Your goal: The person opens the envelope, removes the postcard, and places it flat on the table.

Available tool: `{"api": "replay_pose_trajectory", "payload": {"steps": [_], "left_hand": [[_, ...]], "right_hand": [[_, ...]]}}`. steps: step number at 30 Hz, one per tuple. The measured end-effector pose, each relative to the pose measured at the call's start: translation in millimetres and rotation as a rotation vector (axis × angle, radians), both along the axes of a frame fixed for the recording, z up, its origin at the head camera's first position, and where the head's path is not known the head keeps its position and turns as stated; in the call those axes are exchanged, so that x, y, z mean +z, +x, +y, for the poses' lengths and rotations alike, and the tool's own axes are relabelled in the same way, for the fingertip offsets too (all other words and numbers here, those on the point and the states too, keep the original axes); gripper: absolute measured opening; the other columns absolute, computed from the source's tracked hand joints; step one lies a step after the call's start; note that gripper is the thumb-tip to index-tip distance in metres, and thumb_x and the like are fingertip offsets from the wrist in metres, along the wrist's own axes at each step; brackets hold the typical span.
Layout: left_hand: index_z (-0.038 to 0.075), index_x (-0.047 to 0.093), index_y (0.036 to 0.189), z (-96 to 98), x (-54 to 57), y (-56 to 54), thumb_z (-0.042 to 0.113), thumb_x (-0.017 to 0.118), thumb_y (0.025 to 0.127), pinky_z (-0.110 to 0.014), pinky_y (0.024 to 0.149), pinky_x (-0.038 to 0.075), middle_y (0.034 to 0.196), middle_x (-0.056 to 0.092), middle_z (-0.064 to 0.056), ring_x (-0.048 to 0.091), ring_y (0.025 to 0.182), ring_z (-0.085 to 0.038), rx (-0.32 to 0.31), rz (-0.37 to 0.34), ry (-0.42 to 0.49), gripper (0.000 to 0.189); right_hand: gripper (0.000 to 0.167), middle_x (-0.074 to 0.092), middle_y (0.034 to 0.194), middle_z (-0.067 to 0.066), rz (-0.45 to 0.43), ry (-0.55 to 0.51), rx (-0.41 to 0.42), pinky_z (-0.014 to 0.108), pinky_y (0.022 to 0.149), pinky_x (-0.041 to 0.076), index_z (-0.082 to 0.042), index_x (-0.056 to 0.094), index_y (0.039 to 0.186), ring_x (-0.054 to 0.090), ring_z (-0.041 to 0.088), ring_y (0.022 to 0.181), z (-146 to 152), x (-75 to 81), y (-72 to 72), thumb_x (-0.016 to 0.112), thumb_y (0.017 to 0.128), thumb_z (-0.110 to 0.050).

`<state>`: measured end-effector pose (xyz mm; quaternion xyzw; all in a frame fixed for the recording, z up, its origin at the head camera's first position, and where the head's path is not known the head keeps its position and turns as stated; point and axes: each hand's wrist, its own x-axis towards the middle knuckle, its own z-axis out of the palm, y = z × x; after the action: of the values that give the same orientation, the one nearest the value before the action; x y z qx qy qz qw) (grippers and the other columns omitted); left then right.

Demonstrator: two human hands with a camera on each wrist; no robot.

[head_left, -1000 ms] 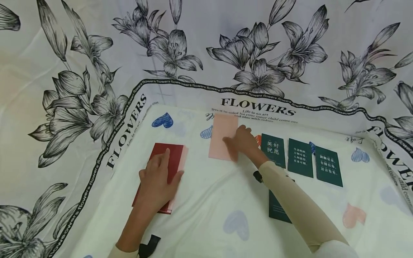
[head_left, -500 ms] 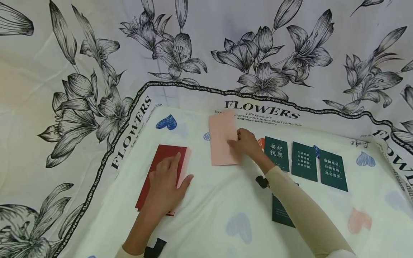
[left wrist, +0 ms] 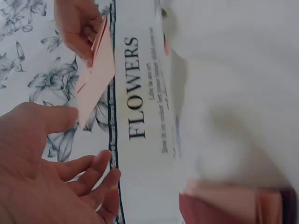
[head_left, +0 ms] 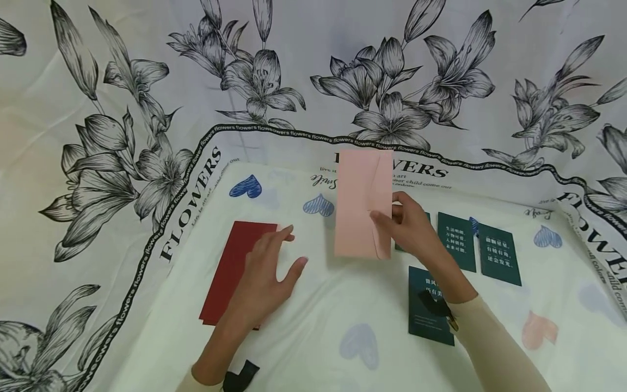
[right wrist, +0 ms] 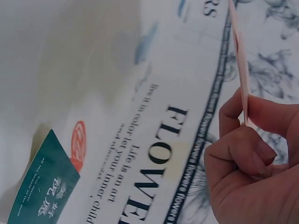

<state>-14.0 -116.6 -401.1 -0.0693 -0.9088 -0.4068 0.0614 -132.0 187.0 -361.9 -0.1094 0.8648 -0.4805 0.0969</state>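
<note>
A pink envelope [head_left: 355, 207] stands raised above the cloth, its flap side showing in the head view. My right hand [head_left: 416, 231] pinches its right edge between thumb and fingers. In the right wrist view the envelope [right wrist: 242, 70] is seen edge-on. My left hand [head_left: 262, 277] is spread with nothing in it, over the right side of a dark red stack [head_left: 230, 267]. The left wrist view shows this hand [left wrist: 60, 163] apart from the stack, its thumb near the lower end of the envelope [left wrist: 96, 79]. Pink and red edges [left wrist: 224, 200] show in the stack.
Dark green cards with white writing lie at the right: one card [head_left: 455, 242] beside another [head_left: 501, 254], and a nearer card [head_left: 431, 324] partly under the right wrist. A further card is mostly hidden behind the right hand. A heart-patterned cloth [head_left: 303, 326] lies beneath.
The right hand has lifted the pink envelope off the cloth, moving it rightward and turning its flap side into view. The left hand has come off the red stack, with fingers spread toward the envelope.
</note>
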Motion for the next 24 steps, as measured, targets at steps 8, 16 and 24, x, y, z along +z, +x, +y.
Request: {"api": "replay_pose_trajectory", "payload": {"steps": [8,16,24], "left_hand": [[0.027,0.039,0.161,43.0,13.3,-5.2,0.051,0.060,0.106,-0.051,0.096,0.055,0.140,0.055,0.013,0.056,0.131,-0.008,-0.111,-0.106,0.246,0.063],[0.022,0.053,0.147,64.8,16.2,-4.1,0.040,0.062,0.108,-0.034,0.073,0.058,0.131,0.063,0.010,0.067,0.101,-0.008,-0.156,-0.041,0.436,0.045],[0.015,0.058,0.138,70.1,19.4,-2.0,0.026,0.067,0.106,-0.034,0.074,0.063,0.123,0.068,0.003,0.076,0.094,-0.009,-0.189,0.007,0.549,0.034]], "right_hand": [[0.046,0.078,0.114,0.011,0.084,-0.063,0.012,0.029,0.069,0.056,0.000,0.047,0.138,0.069,0.022,0.079,1,9.6,60.6,0.069,0.106,-0.025],[0.041,0.079,0.108,0.008,0.111,-0.087,-0.017,0.030,0.063,0.059,-0.004,0.051,0.133,0.069,0.016,0.073,-7,-1.5,101.8,0.073,0.103,-0.021],[0.039,0.071,0.081,-0.006,0.117,-0.055,-0.088,0.027,0.049,0.042,-0.014,0.053,0.128,0.050,0.013,0.059,-11,-8.9,125.2,0.075,0.101,-0.032]]}}
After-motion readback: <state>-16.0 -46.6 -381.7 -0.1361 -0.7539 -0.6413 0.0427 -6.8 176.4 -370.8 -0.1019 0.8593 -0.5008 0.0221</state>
